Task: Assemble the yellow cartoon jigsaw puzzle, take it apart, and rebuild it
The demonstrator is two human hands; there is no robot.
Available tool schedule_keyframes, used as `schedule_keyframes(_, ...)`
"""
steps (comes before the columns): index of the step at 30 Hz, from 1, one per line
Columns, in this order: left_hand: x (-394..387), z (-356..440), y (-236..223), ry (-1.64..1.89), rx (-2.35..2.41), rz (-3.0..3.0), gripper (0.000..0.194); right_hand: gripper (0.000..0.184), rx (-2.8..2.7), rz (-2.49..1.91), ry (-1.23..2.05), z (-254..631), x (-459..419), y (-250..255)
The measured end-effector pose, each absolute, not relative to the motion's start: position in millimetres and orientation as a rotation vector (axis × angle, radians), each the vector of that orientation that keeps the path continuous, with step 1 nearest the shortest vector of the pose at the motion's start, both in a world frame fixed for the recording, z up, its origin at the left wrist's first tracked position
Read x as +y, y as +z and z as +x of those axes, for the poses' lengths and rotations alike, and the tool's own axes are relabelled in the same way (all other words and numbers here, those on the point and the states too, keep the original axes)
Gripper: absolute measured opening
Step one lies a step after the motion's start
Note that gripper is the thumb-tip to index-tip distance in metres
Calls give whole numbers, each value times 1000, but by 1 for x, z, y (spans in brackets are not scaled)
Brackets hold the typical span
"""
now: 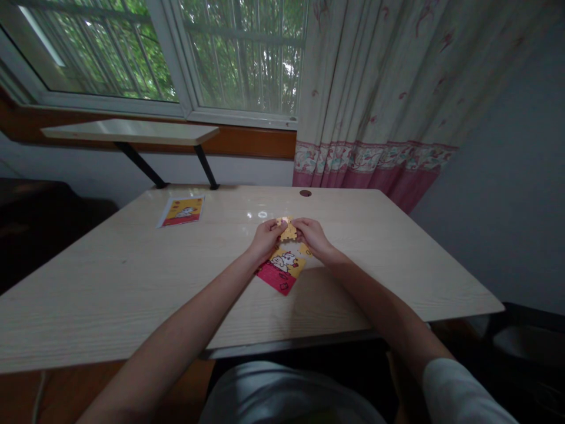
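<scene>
Between my two hands is a small yellow section of jigsaw puzzle (pixel 289 231) with a notched lower edge, held just above the table. My left hand (pixel 266 238) pinches its left side, thumb on top. On its right side the fingers of my right hand (pixel 314 235) are closed. Below them on the table lies a partly joined jigsaw puzzle (pixel 285 271), red and yellow with a white cartoon animal. Beside it, near my right wrist, rests a loose yellow puzzle piece (pixel 305 250), partly hidden by that hand.
A printed picture card (pixel 183 212) with a similar cartoon lies at the table's back left. Behind it a raised shelf (pixel 132 131) stands on black legs. A round cable hole (pixel 305 193) is near the back edge of the pale wooden table (pixel 185 288). Curtains (pixel 375 118) hang behind.
</scene>
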State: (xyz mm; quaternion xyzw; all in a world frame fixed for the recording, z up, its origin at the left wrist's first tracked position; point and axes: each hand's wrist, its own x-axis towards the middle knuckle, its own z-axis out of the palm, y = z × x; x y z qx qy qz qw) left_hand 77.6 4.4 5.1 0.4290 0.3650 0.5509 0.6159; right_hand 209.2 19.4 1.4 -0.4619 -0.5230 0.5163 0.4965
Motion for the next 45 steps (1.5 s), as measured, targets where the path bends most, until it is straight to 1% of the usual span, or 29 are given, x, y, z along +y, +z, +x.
schedule_keyframes(4,5,76,2,1259,892,994,36,16,-1439,-1145,1016,214,20,4)
schedule_keyframes(7,7,75,-1,1244,935,1039,38,16,-1504,-1187,911,217,22,4)
schedule_keyframes(12,9,75,-2,1269,955,1049,38,24,-1446,-1237,985,218,25,3)
schedule_keyframes(15,10,75,-3,1275,945,1029,38,25,-1426,-1182,1022,217,26,3)
schedule_keyframes(19,11,74,-7,1217,919,1012,38,27,-1400,-1173,975,221,29,1)
schedule_keyframes(21,12,73,-8,1221,924,1013,36,28,-1444,-1285,886,227,31,0)
schedule_keyframes(25,14,72,-10,1270,969,1030,32,18,-1719,-1539,572,242,32,-1)
schedule_keyframes(27,14,72,-10,1280,986,1043,33,14,-1839,-1579,374,247,31,1)
schedule_keyframes(29,15,72,-10,1286,984,1041,33,14,-1897,-1532,244,247,29,3)
schedule_keyframes(31,15,72,-9,1296,970,1033,35,20,-1931,-1420,291,242,26,5)
schedule_keyframes(33,14,72,-9,1305,964,1042,36,28,-1949,-1303,481,235,23,5)
schedule_keyframes(36,14,72,-8,1316,1006,1084,37,29,-1892,-1199,720,226,19,4)
schedule_keyframes(39,14,71,-7,1327,1052,1102,35,24,-1814,-1206,722,223,17,4)
schedule_keyframes(45,15,71,-8,1338,1009,1112,35,23,-1813,-1276,696,223,17,7)
